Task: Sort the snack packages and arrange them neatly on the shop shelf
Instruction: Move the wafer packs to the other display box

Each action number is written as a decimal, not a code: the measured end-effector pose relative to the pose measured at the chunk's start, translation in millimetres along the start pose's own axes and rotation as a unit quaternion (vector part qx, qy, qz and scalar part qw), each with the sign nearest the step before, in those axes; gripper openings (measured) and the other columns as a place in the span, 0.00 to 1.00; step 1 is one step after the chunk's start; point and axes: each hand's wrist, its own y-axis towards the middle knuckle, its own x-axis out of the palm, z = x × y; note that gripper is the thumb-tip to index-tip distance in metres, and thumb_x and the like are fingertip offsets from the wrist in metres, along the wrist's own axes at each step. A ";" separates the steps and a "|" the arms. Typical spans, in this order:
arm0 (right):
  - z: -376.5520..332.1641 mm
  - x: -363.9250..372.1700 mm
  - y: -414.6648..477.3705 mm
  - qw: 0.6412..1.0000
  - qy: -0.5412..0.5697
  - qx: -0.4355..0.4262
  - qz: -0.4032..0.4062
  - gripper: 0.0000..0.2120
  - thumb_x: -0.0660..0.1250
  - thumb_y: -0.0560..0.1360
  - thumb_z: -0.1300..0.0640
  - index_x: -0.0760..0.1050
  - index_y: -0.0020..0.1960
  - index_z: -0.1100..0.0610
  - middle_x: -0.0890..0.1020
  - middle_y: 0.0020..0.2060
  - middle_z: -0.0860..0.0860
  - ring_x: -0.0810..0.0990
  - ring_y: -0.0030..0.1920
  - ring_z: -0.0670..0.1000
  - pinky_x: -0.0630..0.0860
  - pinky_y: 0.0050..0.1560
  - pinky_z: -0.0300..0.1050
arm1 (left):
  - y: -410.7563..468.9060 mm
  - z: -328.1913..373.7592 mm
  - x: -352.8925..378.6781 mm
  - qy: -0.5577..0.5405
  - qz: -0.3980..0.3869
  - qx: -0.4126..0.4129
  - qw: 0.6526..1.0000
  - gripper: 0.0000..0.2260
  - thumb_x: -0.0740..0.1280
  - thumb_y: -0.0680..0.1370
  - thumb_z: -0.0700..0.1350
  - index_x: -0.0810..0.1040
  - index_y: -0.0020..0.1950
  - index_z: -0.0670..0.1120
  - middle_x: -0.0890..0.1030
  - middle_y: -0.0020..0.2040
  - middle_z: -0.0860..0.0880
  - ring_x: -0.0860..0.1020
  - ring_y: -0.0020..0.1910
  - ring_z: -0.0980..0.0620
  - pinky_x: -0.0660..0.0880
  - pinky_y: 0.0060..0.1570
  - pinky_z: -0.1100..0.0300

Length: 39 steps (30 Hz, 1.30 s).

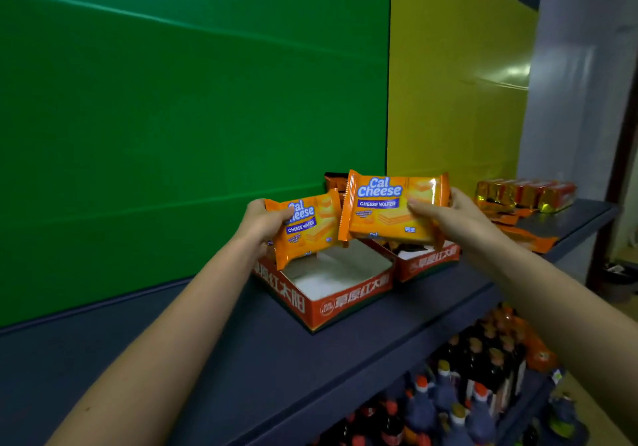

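Observation:
My left hand (266, 219) grips an orange Cal Cheese wafer pack (310, 229) by its left end, tilted over a red open carton (331, 307) whose white inside shows bare. My right hand (445, 216) holds a second, larger-looking Cal Cheese pack (386, 207) by its right end, above the gap between that carton and a second red carton (428, 262) behind it. A further orange pack (336, 179) peeks out behind the held ones. More orange packs (524, 238) lie flat on the shelf to the right.
The dark blue shelf (241, 359) runs from near left to far right, backed by a green panel (172, 117) and a yellow panel (455, 93). Shiny red-gold packages (524, 193) sit at the far right. Bottles (459, 390) crowd the lower shelf.

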 end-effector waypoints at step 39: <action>67.0 127.9 131.1 0.862 -0.387 -0.207 -0.253 0.29 0.72 0.69 0.45 0.66 0.62 0.58 0.77 0.60 0.57 0.75 0.61 0.60 0.71 0.54 0.48 | 29.3 -34.5 -28.2 0.572 0.173 0.170 0.783 0.10 0.63 0.77 0.41 0.76 0.58 0.42 0.76 0.57 0.44 0.75 0.57 0.45 0.71 0.53 0.53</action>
